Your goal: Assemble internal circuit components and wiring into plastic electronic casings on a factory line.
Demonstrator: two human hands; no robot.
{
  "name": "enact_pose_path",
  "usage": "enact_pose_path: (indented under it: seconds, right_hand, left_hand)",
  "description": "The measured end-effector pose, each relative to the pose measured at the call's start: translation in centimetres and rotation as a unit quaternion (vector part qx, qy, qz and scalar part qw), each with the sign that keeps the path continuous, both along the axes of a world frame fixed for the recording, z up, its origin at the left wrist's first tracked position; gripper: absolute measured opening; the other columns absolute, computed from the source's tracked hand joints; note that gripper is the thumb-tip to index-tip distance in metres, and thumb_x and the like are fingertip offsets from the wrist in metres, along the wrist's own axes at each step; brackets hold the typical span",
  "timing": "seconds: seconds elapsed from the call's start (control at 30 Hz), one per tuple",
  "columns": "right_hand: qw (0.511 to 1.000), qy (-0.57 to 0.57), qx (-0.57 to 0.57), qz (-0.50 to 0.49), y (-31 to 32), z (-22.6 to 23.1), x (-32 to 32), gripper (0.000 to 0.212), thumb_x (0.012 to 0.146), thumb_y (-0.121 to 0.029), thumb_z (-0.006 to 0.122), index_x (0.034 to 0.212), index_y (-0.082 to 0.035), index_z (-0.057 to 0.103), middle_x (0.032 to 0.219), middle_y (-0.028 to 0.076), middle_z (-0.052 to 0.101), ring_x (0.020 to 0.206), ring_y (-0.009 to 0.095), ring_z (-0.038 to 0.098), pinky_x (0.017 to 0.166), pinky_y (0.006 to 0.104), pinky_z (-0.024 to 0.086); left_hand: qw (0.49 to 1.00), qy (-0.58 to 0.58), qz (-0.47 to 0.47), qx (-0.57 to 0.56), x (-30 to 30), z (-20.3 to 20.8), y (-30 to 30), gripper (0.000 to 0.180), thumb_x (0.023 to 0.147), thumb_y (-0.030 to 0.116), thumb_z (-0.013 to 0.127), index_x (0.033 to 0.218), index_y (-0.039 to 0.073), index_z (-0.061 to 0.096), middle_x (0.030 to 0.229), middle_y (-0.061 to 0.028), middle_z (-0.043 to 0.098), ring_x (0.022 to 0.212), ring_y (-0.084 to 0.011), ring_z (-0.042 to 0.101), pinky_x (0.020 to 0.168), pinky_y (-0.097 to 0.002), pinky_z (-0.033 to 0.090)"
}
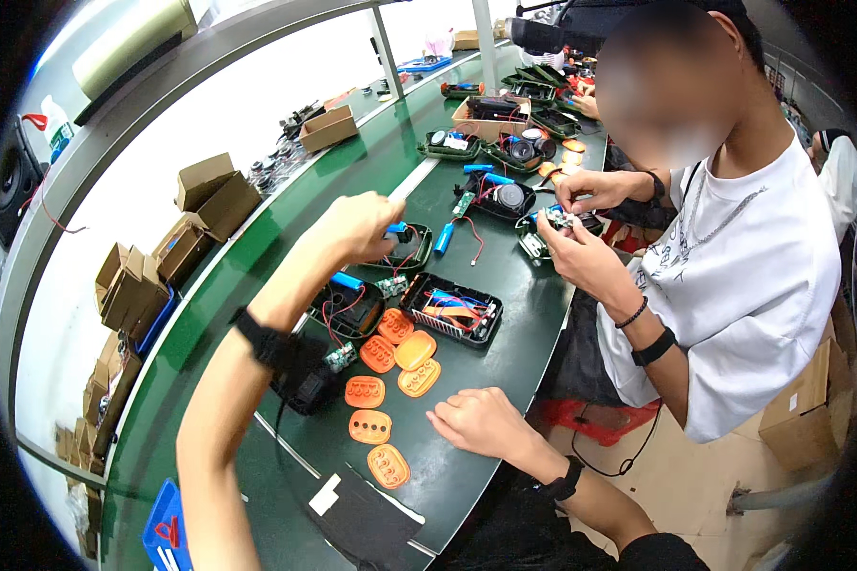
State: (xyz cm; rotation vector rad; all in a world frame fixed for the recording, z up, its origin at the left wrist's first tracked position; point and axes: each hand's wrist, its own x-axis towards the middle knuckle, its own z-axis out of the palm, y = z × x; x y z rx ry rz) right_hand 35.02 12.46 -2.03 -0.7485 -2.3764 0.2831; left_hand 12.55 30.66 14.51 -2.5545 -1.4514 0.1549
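Note:
My left hand (364,228) reaches across the green bench with its fingers closed at the rim of a dark green shell (411,249). A blue cylindrical battery (397,228) pokes out beside the fingers; what they grip is hidden. My right hand (481,423) rests near the bench's front edge, its fingers curled and nothing visible in them. Orange oval covers (388,466) lie to its left. Between the hands is a black rectangular housing (452,310) holding wires and blue batteries. Another open shell (348,306) with red wires sits left of it, near a small green circuit board (341,357).
On the right, a co-worker in a white shirt (724,257) handles a small part over a shell (533,238). A loose blue battery (444,239) and a speaker shell (505,195) lie farther back. Cardboard boxes (129,290) line the left. A black mat (367,519) lies in front.

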Motion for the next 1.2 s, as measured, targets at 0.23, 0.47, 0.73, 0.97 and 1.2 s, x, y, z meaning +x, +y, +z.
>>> enact_pose_path:
  seconds: [0.23,0.47,0.73,0.97,1.2]
  right_hand:
    - [0.999,-0.010,-0.034,0.000,0.2,-0.1,-0.4,0.033,0.094,-0.022,0.062,0.066,-0.006,0.056,0.062,0.010,0.062,0.062,0.029,0.066,0.054,0.0421,0.054]
    - [0.998,-0.036,-0.054,-0.013,0.3,0.3,-0.8,0.031,0.091,-0.023,0.065,0.066,-0.006,0.057,0.060,0.010,0.061,0.059,0.028,0.066,0.052,0.0422,0.054]
    - [0.999,-0.029,-0.036,-0.021,0.9,-0.1,-0.7,0.032,0.091,-0.022,0.066,0.064,-0.007,0.056,0.057,0.010,0.060,0.056,0.027,0.065,0.048,0.0408,0.053]
    - [1.000,0.010,-0.012,-0.002,0.4,0.1,-0.9,0.033,0.089,-0.021,0.068,0.061,-0.007,0.057,0.055,0.009,0.058,0.053,0.027,0.063,0.046,0.0392,0.049]
    - [1.000,0.003,-0.007,-0.010,0.5,-0.2,-0.3,0.034,0.088,-0.021,0.068,0.061,-0.007,0.054,0.056,0.010,0.058,0.053,0.028,0.062,0.047,0.0412,0.047]
  left_hand:
    - [0.999,-0.042,0.001,-0.032,9.2,-3.4,14.9,0.093,0.065,0.024,0.090,0.143,0.015,0.041,0.130,-0.0219,0.055,0.113,-0.0405,0.061,0.093,-0.0462,0.054]
    - [0.996,0.055,-0.065,0.022,15.1,-9.5,18.0,0.110,0.059,0.024,0.092,0.153,0.023,0.035,0.146,-0.0035,0.052,0.140,-0.0277,0.042,0.108,-0.0487,0.041]
    - [0.994,-0.049,-0.070,0.072,11.9,-9.8,18.2,0.099,0.044,0.032,0.094,0.131,0.011,0.053,0.128,-0.0105,0.054,0.128,-0.0283,0.047,0.109,-0.0509,0.039]
    - [0.969,-0.122,-0.131,0.168,4.7,-1.2,13.8,0.110,0.048,0.036,0.090,0.143,0.007,0.044,0.121,-0.0197,0.051,0.117,-0.0361,0.050,0.106,-0.0445,0.039]
    - [0.971,-0.107,-0.152,0.149,-0.2,7.0,-8.3,0.101,0.053,0.032,0.084,0.143,0.005,0.045,0.122,-0.0197,0.050,0.113,-0.0360,0.052,0.101,-0.0444,0.040]
